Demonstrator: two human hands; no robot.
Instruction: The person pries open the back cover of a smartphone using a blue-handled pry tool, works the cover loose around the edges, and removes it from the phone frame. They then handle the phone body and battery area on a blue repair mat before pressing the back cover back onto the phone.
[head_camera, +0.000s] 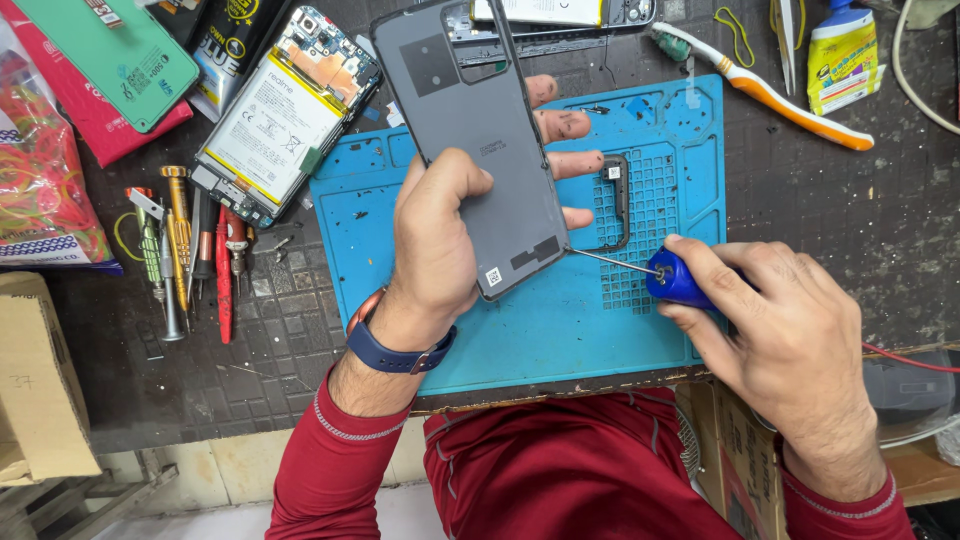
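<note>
My left hand (440, 235) grips a grey phone back cover (475, 130), inner side up, tilted above the blue work mat (560, 330). My right hand (790, 335) holds a blue-handled tool (675, 280) whose thin metal tip touches the cover's lower right corner. A small black camera frame (618, 200) lies on the mat just under my left fingertips. An opened phone with its white battery showing (285, 115) rests on the dark table to the upper left.
Several screwdrivers and tweezers (190, 250) lie left of the mat. A second opened phone frame (560, 15) sits at the top edge. A toothbrush (770, 95) and a glue bottle (842, 55) lie upper right. A cardboard box (35, 390) stands at the left edge.
</note>
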